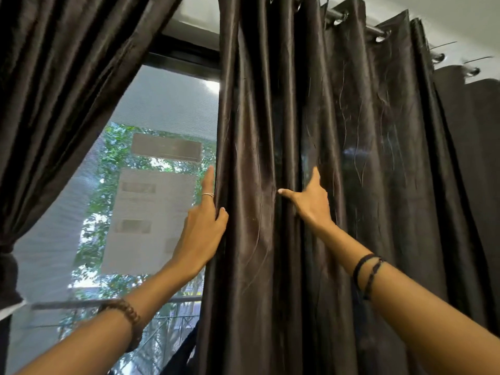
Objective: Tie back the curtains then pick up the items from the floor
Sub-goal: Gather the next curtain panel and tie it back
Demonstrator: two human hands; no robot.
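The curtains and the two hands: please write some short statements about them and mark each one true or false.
1. The left curtain is already gathered and tied back. True.
2. The right curtain is tied back too. False: it hangs loose from the rod.
3. The left hand grips the inner edge of the right curtain. True.
4. The right hand holds a tie-back cord. False: its fingers are among the curtain folds, and no cord shows.
5. The window is fully covered. False: it shows between the curtains.
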